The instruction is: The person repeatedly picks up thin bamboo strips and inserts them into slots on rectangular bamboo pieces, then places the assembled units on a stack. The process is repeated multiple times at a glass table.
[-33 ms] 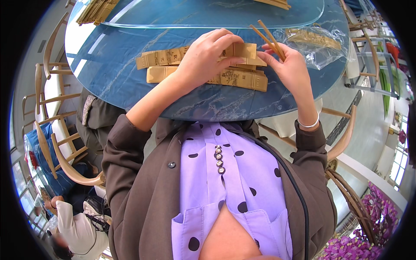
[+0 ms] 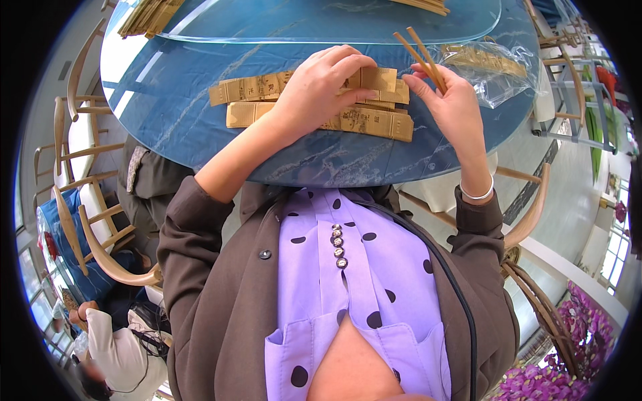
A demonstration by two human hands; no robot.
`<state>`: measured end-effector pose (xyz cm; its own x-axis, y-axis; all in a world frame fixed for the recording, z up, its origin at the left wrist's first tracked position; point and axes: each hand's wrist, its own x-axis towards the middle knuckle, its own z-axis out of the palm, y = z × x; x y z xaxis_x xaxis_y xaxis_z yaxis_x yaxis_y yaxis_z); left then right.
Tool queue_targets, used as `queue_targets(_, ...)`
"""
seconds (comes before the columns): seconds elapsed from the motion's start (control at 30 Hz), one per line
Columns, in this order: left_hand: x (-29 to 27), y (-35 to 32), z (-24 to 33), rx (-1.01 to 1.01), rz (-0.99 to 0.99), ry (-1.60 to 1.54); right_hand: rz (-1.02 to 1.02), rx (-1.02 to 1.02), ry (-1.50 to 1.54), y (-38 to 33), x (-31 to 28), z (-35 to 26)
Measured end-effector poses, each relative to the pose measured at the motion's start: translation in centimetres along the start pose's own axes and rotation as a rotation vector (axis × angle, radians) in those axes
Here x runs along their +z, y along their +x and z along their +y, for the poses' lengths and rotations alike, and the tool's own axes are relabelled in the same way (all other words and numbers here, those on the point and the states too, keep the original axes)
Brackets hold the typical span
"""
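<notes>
My left hand [image 2: 319,87] is closed, thumb and fingers pinching a brown paper chopstick sleeve [image 2: 382,79] whose end sticks out to the right. Below that hand, more sleeves lie flat in overlapping rows on the blue table: a nearer sleeve [image 2: 376,123] and a farther printed sleeve [image 2: 249,89], both partly covered by the hand and forearm. My right hand [image 2: 456,103] grips a pair of wooden chopsticks [image 2: 421,55], tips pointing up and left. Its thumb and index fingertips are just right of the pinched sleeve's end; whether they touch it I cannot tell.
A clear plastic bag [image 2: 495,87] with brown sleeves in it lies right of my right hand. Beyond stands a glass turntable [image 2: 314,27], with a pile of sleeves [image 2: 148,19] at far left. Wooden chairs [image 2: 120,257] surround the table; a person [image 2: 127,347] is at lower left.
My right hand has shifted slightly right with the chopsticks, their tips moving up and right. My left hand stays on the sleeve, almost unmoved.
</notes>
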<state>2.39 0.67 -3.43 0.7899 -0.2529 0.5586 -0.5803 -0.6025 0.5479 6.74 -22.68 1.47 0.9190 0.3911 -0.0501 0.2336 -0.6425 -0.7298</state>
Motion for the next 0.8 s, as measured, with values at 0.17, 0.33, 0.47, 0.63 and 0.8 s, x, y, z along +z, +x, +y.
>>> queue_targets(0.17,0.3,0.0,0.3,0.053,-0.041,-0.071,-0.188,-0.027,0.391,0.1,0.0,0.5)
queue_targets(0.33,0.6,0.2,0.7,0.199,-0.060,0.052,-0.300,0.004,0.538,0.1,-0.2,-0.1)
queue_targets(0.47,0.5,0.0,1.1,0.200,-0.143,0.043,-0.416,0.110,0.569,0.5,-1.2,-0.3)
queue_targets(0.63,0.1,0.0,1.3,0.164,-0.177,0.020,-0.425,0.123,0.625,0.4,-1.0,-0.4)
queue_targets(0.8,0.1,0.0,1.5,0.193,-0.125,0.034,-0.387,0.114,0.619,0.4,-0.4,-0.6)
